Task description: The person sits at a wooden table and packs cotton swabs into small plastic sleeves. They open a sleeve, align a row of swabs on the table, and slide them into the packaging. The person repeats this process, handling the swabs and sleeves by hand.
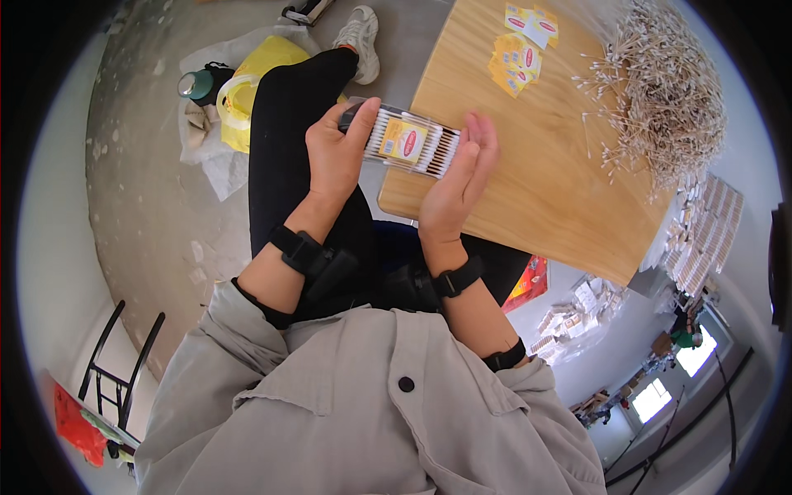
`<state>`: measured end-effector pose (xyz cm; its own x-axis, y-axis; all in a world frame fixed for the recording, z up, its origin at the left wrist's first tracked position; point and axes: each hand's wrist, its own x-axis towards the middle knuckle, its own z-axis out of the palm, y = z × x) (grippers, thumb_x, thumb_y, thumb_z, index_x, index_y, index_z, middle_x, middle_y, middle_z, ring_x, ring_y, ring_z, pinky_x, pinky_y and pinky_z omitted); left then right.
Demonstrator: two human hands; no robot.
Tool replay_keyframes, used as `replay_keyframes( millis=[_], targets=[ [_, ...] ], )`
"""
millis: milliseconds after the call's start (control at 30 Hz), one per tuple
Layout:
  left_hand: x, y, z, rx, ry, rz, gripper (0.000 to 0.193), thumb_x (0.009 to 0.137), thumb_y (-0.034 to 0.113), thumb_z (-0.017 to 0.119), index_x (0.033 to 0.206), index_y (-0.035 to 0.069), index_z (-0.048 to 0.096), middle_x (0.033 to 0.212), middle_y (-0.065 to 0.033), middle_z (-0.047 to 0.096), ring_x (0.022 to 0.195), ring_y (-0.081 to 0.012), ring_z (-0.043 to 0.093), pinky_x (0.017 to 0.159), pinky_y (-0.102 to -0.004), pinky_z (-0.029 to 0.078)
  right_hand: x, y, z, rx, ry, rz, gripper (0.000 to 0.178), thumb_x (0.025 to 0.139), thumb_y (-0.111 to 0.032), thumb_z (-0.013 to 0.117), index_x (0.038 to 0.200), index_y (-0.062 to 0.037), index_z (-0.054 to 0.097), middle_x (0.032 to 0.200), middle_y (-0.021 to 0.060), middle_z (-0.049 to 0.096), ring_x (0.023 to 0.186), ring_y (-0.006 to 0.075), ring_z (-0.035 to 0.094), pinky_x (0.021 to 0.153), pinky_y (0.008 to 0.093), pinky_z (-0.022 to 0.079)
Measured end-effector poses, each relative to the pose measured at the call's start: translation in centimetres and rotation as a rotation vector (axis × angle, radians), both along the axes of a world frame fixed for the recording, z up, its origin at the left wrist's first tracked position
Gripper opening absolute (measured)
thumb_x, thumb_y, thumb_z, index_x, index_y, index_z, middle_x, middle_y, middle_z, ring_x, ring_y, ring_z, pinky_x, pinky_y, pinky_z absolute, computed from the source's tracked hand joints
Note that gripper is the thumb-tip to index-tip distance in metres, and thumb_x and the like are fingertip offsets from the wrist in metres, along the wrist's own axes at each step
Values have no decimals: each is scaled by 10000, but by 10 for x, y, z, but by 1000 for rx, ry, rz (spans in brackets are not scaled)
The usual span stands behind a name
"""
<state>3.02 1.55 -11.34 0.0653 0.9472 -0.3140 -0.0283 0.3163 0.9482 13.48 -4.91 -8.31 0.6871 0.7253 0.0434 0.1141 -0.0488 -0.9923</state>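
Observation:
A clear plastic box of cotton swabs (435, 150) is held out over my lap, by the table's near left corner. Two rows of white-tipped swabs show in it, and a small yellow-and-white label card (403, 141) lies on them. My left hand (337, 153) grips the box's dark left end, thumb on top and the other fingers mostly hidden beneath. At the opposite end, my right hand (459, 177) is upright with fingers stretched out, its palm side against or very near the swab tips. Whether it presses on them I cannot tell.
On the wooden table (528, 190) lie several yellow label cards (518, 64) and a big heap of loose cotton swabs (668, 99). Packed swabs (705, 235) stand beyond the right edge. A yellow bag (276, 56) and a green bottle (195, 84) are on the floor at left.

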Motion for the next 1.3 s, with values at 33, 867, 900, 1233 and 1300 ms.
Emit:
replay_keyframes(
  millis=[33,867,900,1233,1300],
  targets=[
    [2,-1,1,13,11,13,264,927,217,707,895,-44,690,705,26,610,652,-22,489,582,-214,425,-1,1,2,-11,-15,11,428,1061,-199,311,1390,70,362,1374,193,400,1318,288,409,1161,417,280],
    [-18,1,2,232,297,21,294,1039,211,475,1143,-39,590,1068,-91,609,978,-147,573,872,-276,443,114,-24,14,-327,-398,-295,442,903,-73,603,1327,-25,488,1115,127,504,943,245,500,795,369,471],
    [-22,-3,-1,307,297,99,292,1040,189,460,1195,-39,555,1115,-110,593,1011,-163,569,898,-281,435,149,-32,7,-335,-566,-364,435,887,-83,625,1304,-33,513,1103,136,514,940,260,517,769,377,481],
    [134,-74,64,951,558,-827,739,796,137,704,1451,22,381,1520,-263,282,1406,-437,278,1140,-515,253,220,-60,0,-416,-669,-56,159,856,-181,701,957,-65,661,879,105,598,777,283,612,732,397,506],
    [157,-78,43,992,668,-879,753,821,210,688,1479,45,362,1558,-235,248,1450,-398,229,1161,-523,217,220,-76,5,-308,-434,-47,236,853,-216,712,993,-38,644,949,134,597,858,291,607,770,401,496]
  ],
)
